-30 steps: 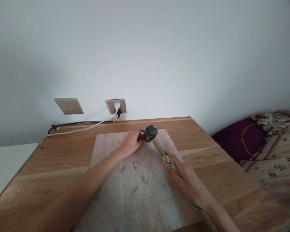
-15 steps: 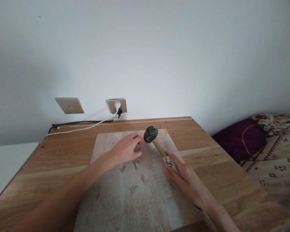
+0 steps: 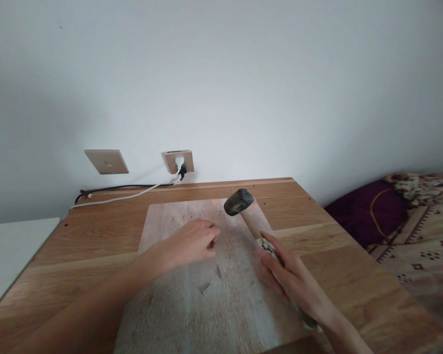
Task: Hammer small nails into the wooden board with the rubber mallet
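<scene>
The hammer (image 3: 238, 202) tilts over the board (image 3: 170, 309), probably head-heavy and rigid; your right hand (image 3: 291, 273) wraps its handle (image 3: 251, 224), the sound hold. Your left hand (image 3: 192, 241) curls; I cannot tell around what.

Right hand (image 3: 290, 270) grips mallet (image 3: 250, 222), its head over pale board (image 3: 206, 319) on wooden table (image 3: 354, 275). Left hand (image 3: 194, 241) curled over board, near two nails (image 3: 205, 288). White plug (image 3: 179, 162) in wall socket (image 3: 189, 162).

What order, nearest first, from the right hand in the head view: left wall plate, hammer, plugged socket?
1. Hammer: held in the right hand.
2. Plugged socket: wall, to the left.
3. Left wall plate: farther left.
</scene>
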`<move>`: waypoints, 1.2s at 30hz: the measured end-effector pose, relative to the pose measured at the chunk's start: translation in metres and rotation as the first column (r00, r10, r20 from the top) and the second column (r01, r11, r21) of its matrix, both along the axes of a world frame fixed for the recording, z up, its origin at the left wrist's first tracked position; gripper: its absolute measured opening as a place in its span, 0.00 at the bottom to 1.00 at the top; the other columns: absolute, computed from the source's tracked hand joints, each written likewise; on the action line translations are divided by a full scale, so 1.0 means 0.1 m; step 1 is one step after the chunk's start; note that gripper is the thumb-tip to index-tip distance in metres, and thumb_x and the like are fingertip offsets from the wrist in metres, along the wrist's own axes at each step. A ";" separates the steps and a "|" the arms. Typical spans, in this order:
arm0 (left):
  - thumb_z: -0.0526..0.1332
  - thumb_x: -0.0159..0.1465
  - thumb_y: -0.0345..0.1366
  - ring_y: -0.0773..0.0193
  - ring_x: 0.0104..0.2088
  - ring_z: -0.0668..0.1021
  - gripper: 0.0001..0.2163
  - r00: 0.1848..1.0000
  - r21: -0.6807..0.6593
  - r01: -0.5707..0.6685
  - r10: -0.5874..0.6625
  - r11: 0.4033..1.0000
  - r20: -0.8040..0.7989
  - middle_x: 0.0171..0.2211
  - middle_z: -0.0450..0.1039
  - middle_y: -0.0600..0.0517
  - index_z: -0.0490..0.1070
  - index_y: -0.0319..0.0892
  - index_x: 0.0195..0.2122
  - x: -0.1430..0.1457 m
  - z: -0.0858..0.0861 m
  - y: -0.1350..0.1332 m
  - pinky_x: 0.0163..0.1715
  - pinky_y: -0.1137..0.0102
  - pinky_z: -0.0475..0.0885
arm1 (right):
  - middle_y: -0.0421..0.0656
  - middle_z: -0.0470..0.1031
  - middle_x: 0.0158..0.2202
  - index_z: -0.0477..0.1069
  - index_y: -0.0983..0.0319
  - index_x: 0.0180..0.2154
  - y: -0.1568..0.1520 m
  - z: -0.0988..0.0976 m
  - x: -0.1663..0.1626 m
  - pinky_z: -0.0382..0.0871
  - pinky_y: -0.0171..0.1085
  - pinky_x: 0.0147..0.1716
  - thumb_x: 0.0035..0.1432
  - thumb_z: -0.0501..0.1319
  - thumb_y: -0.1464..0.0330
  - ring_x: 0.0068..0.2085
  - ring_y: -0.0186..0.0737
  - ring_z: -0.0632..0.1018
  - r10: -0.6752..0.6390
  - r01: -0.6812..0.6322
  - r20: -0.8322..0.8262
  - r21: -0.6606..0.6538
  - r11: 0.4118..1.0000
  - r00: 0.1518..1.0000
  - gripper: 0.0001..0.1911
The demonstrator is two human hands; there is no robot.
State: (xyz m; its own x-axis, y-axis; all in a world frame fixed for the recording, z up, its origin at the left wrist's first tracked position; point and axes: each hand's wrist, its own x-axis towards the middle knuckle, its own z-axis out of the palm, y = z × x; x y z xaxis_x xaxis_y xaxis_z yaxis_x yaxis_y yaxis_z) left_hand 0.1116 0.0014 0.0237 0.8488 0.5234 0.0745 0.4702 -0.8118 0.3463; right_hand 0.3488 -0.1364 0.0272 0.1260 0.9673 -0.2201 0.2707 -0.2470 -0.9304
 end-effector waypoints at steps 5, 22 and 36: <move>0.61 0.61 0.25 0.60 0.35 0.81 0.10 0.960 -0.160 -0.136 0.170 0.978 0.223 0.35 0.80 0.52 0.75 0.44 0.42 0.04 -0.09 0.29 0.37 0.67 0.72 | 0.29 0.64 0.24 0.69 0.56 0.51 0.20 0.33 0.09 0.51 0.21 0.06 0.59 0.70 0.55 0.13 0.21 0.51 -0.065 0.046 -0.686 -0.046 0.998 0.725 0.23; 0.64 0.63 0.26 0.62 0.34 0.81 0.05 0.843 -0.230 -0.235 0.316 0.944 0.435 0.34 0.81 0.51 0.77 0.43 0.37 0.20 -0.38 0.63 0.38 0.67 0.73 | 0.29 0.67 0.23 0.66 0.57 0.40 0.46 0.37 0.11 0.53 0.20 0.06 0.55 0.72 0.57 0.13 0.21 0.56 -0.006 -0.063 -0.641 -0.085 0.994 0.767 0.20; 0.62 0.63 0.29 0.62 0.32 0.79 0.05 0.829 -0.319 -0.212 0.342 0.924 0.443 0.32 0.80 0.53 0.77 0.42 0.36 0.10 -0.35 0.62 0.37 0.67 0.73 | 0.28 0.59 0.17 0.64 0.62 0.64 0.18 0.33 0.01 0.57 0.27 0.11 0.71 0.54 0.51 0.14 0.30 0.62 0.158 -0.160 0.204 -0.006 0.987 0.966 0.29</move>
